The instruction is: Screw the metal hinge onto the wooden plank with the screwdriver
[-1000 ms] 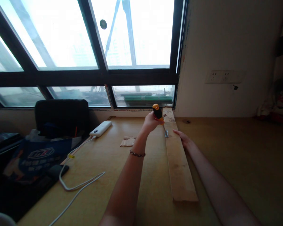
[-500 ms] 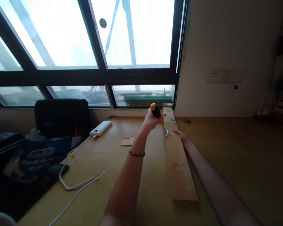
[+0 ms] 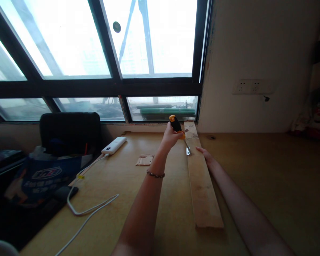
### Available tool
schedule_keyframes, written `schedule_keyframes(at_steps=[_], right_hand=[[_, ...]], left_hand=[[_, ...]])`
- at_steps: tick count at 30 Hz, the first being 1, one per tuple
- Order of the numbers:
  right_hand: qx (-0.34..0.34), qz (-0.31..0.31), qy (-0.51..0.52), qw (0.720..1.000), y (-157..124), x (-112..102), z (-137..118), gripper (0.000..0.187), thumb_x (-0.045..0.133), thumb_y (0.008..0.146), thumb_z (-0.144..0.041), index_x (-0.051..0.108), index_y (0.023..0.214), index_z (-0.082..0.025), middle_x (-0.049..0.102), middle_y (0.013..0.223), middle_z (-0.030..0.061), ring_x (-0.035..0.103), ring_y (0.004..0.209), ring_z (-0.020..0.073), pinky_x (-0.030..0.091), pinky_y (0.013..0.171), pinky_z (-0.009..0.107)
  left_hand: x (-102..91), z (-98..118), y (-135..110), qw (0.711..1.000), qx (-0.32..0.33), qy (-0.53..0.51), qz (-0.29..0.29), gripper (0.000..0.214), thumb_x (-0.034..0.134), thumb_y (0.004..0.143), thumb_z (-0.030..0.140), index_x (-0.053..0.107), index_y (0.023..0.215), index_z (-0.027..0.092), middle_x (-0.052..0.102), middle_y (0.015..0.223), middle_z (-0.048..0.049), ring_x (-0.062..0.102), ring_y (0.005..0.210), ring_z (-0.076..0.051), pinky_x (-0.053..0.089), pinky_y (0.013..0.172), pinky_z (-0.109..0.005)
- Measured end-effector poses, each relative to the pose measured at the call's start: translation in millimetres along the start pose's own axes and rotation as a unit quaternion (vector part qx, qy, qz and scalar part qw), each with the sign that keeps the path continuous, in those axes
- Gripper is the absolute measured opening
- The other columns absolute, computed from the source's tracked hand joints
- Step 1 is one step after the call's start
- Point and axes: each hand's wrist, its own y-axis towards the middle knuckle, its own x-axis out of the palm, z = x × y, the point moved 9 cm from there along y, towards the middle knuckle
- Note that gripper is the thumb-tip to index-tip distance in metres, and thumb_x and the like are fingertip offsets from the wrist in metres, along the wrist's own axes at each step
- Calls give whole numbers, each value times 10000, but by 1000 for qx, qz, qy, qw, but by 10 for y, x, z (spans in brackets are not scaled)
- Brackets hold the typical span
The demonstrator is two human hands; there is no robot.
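Note:
A screwdriver with a black and orange-yellow handle is in my left hand, whose fingers are wrapped round the grip. Its shaft slants down to a small shiny metal hinge on the left edge of a long wooden board. The tip is at the hinge's right side; whether it sits in a screw is too small to tell. My right hand grips the board's right edge opposite the hinge, fingertips on the top face. The rest of its fingers are partly hidden.
The board lies lengthwise on a wooden table, reaching toward the window wall. Left of it are a small wood piece, a white power bank and its white cable. A black chair and blue bag stand beyond the table's left edge.
The screwdriver's tip has shifted slightly right over the hinge, and its handle leans a little more to the left. My right hand and the board have stayed in place.

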Motion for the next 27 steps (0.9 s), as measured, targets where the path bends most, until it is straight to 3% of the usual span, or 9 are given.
schedule_keyframes(at_steps=[4,12,27], right_hand=[[5,13,0,1000,-15,-11,5,368,383,861,-306,531,1111,-81,707,788,91,674,678,203,513,770,360],[15,11,1,1000,-23,2,19,389,382,861,-315,520,1127,-67,705,801,110,675,705,217,506,788,375],[0,-4,3,1000,38,-38,20,387,400,852,-323,536,1110,-69,704,814,107,673,755,220,488,828,384]], left_hand=[[-98,55,28,999,25,19,35,433,664,525,95,405,859,187,530,730,41,598,711,-146,481,666,-293],[-127,5,42,993,51,100,42,424,670,518,70,458,870,174,530,690,52,590,672,-122,480,625,-247],[-47,-149,61,994,41,88,50,472,684,543,68,473,949,182,582,736,12,618,717,-166,495,707,-322]])
